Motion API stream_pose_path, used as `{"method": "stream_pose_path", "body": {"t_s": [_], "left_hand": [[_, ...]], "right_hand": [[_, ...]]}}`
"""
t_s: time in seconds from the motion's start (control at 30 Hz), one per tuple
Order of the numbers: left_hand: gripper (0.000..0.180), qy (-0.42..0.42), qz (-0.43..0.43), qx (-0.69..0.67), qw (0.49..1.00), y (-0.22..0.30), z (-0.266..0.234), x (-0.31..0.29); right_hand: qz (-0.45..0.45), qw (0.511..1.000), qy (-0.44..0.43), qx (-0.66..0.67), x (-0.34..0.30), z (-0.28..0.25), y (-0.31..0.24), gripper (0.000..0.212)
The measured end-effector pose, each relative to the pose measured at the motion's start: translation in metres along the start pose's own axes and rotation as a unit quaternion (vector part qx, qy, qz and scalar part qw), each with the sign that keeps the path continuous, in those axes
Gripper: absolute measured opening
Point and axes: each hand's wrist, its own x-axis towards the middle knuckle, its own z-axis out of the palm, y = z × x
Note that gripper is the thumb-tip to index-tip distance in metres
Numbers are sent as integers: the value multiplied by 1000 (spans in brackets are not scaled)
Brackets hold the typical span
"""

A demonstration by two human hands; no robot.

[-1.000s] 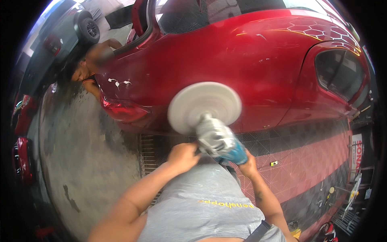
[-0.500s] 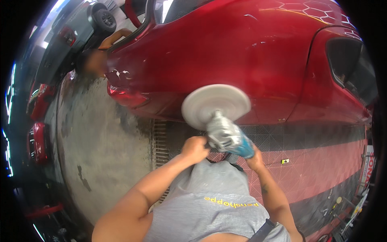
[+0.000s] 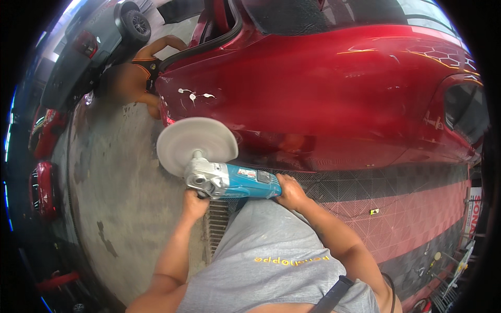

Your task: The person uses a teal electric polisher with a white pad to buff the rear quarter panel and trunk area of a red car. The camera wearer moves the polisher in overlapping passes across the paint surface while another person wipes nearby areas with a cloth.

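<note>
The left hand [image 3: 195,206] is closed around the handle [image 3: 202,195] of the polisher [image 3: 235,181], by its silver head [image 3: 207,175]. The right hand [image 3: 292,193] wraps around the back of its blue body [image 3: 250,183]. The round white pad [image 3: 197,138] is by the back bottom corner of the red car [image 3: 323,88]; I cannot tell if they touch.

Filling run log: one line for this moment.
left hand: on polisher, front end | right hand: on polisher, rear end | pad: overlaps red car in view, contact unclear
</note>
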Motion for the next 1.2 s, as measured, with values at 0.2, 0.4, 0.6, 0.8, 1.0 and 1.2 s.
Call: {"method": "stream_pose_path", "body": {"t_s": [0.2,0.4,0.6,0.8,1.0,1.2], "left_hand": [[22,-24,38,1,999,8,-12,12],[26,-157,92,30,983,114,59,19],[48,-304,278,82,907,299,117,51],[42,-314,203,-47,926,310,85,39],[36,-201,51,-79,975,194,20,20],[35,-181,15,-137,974,148,7,30]], "right_hand": [[17,999,48,-3,-4,-12,-13,51],[126,976,142,103,-113,-61,24,51],[223,931,217,192,-227,-116,67,51],[263,894,217,291,-237,-106,57,53],[136,964,152,169,-175,-82,5,72],[47,968,163,185,-180,-83,5,77]]}}
